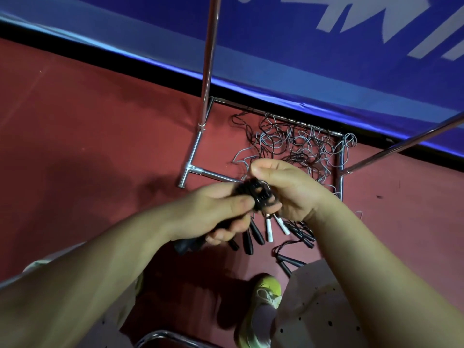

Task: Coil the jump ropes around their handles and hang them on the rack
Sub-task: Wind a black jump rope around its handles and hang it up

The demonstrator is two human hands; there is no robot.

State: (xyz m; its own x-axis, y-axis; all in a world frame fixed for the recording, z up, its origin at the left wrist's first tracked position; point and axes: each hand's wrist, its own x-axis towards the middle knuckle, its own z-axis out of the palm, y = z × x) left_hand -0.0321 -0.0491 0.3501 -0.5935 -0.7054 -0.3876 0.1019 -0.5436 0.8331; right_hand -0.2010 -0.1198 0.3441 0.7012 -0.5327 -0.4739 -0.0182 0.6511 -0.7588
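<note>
**Head view: both hands on a half-wound black rope above the rack's base**

Head view looks straight down. The left hand [218, 212] curls round a pair of black handles [190, 243], thumb pressed on top, with their butt ends sticking out toward 7 o'clock. The right hand [283, 187] meets it from 3 o'clock, thumb and curled fingers pinching the black cord coil [258, 193] wound about the handles' upper end; the fingertips themselves are hidden behind the coil.

Directly below the hands, at 6 o'clock, more handles lie fanned on the floor: several black handles on the floor [253, 233] and two white handles [275, 226], partly covered by the hands. At 12 to 1 o'clock a loose tangle of cords [296, 144], grey and black, spreads inside the chrome rack base [198, 146]; single strands cannot be followed. Two rack uprights [209, 54] rise out of frame at 12 and 3 o'clock, their tops cut off.

The surface is a dull red floor [82, 126], dim and shadowed. A blue banner [301, 46] with pale lettering, cropped and unreadable, runs across the top above a black strip. At 6 o'clock a yellow-green shoe [266, 305] and pale dotted trouser legs [316, 310] show, and a curved chrome tube [160, 336] is clipped by the lower edge
</note>
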